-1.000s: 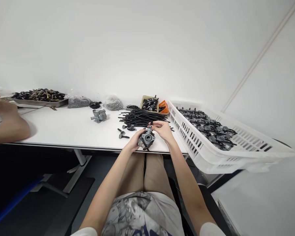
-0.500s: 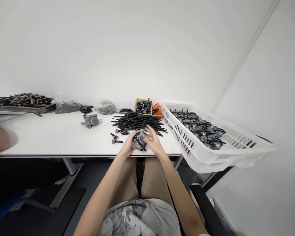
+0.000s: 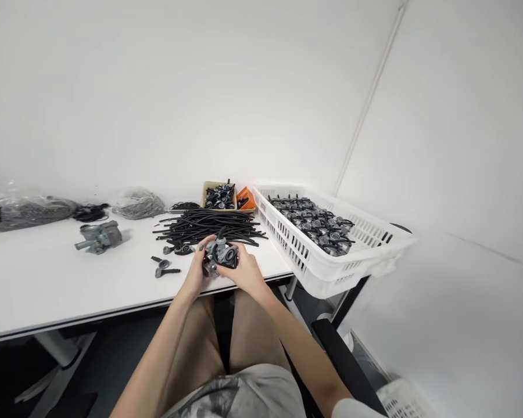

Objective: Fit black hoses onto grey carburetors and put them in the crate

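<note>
A grey metal carburetor [image 3: 221, 251] with black hose pieces sits between my two hands over the front part of the table. My left hand [image 3: 195, 274] grips it from the left, and my right hand [image 3: 246, 270] closes round its right side, thumb across the front. The fingers cover part of the body. Just beyond lies a pile of black rubber hoses [image 3: 207, 223]. Left of my left hand are a few small grey caps with black stems [image 3: 165, 270]. Farther left, another carburetor [image 3: 99, 236] rests on the white table [image 3: 39, 278].
On the right stands a white slotted crate [image 3: 283, 244] holding rows of carburetors [image 3: 316, 223]. Behind the hoses are a yellowish tray [image 3: 206, 187] of small parts and an orange basket [image 3: 246, 197]. Clear plastic bags [image 3: 139, 203] and dark rings [image 3: 90, 212] line the wall.
My view has turned to the right, so the table's things appear farther left. Another person's arm at the left has gone out of view. My right fingers have closed more around the carburetor.
</note>
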`<state>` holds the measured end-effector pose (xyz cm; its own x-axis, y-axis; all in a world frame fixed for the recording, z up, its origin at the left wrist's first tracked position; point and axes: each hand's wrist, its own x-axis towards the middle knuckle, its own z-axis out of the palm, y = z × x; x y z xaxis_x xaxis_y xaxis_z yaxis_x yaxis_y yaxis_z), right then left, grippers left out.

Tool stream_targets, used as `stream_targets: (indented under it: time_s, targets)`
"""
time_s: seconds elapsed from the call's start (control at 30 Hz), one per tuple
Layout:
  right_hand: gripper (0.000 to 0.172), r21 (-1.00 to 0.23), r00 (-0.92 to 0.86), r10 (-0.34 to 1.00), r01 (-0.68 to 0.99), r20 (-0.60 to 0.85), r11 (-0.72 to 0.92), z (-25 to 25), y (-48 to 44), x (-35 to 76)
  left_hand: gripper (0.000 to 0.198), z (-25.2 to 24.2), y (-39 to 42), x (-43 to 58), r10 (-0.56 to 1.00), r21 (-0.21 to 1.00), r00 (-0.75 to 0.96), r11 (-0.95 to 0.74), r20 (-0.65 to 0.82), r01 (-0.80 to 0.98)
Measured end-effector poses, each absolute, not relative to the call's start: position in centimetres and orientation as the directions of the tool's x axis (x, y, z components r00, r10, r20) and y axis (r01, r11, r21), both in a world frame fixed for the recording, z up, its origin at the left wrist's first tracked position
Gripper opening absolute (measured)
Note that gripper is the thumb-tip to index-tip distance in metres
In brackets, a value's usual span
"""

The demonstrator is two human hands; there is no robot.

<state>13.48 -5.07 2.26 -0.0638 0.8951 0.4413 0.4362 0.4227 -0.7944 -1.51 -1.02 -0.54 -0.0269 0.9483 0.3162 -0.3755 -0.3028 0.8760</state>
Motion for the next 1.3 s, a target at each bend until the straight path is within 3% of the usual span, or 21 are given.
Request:
stream_targets:
  time_s: [0.17, 0.3, 0.4, 0.53, 0.6, 0.7, 0.77, 0.87, 1.1, 1.3]
  targets:
    - [0.07, -0.698, -0.019, 0.792, 0.459, 0.61, 0.549, 5.6, -8.9, 17.3, 0.067, -0.2, -1.0, -1.8, 0.961, 0.896, 0.099, -0.201, 0.259, -0.396]
    - [0.073, -0.608, 0.163, 0.621, 0.494, 0.767, 0.622, 10.2, -12.5, 24.1, 0.065, 0.3, -1.4, -1.8, 0.962, 0.91, 0.138, -0.171, 0.238, -0.377]
    - [0.078, -0.513, 0.241, 0.478, 0.619, 0.845, 0.594, 13.9, -13.9, 31.0, 0.062, 0.4, -1.6, -1.7, 0.963, 0.933, 0.152, -0.168, 0.225, -0.317]
    - [0.08, -0.493, 0.289, 0.463, 0.766, 0.838, 0.413, 17.1, -12.9, 40.7, 0.059, 0.1, -1.5, -1.7, 0.955, 0.954, 0.175, -0.196, 0.238, -0.228]
    - [0.073, -0.473, 0.315, 0.529, 0.86, 0.788, 0.192, 17.8, -11.5, 45.2, 0.058, 0.0, -1.5, -1.7, 0.948, 0.954, 0.191, -0.217, 0.256, -0.207]
    - [0.064, -0.33, 0.329, 0.717, 0.933, 0.614, -0.145, 17.7, -8.6, 50.6, 0.058, 0.2, -1.8, -1.6, 0.945, 0.96, 0.205, -0.22, 0.254, -0.172]
    - [0.06, -0.19, 0.316, 0.849, 0.947, 0.423, -0.258, 17.0, -6.7, 53.1, 0.058, 0.4, -1.9, -1.6, 0.946, 0.966, 0.213, -0.215, 0.243, -0.147]
    - [0.063, -0.038, 0.319, 0.925, 0.947, 0.208, -0.318, 15.5, -4.2, 55.0, 0.059, 0.5, -2.0, -1.5, 0.944, 0.968, 0.221, -0.223, 0.243, -0.113]
    - [0.081, -0.217, 0.396, 0.911, 0.885, -0.114, -0.412, 12.8, -0.5, 54.6, 0.054, -0.1, -1.6, -1.6, 0.94, 0.971, 0.244, -0.235, 0.238, -0.041]
    - [0.092, -0.244, 0.336, 0.926, 0.896, -0.175, -0.371, 12.0, 0.3, 55.7, 0.052, -0.1, -1.5, -1.4, 0.938, 0.967, 0.24, -0.256, 0.25, -0.007]
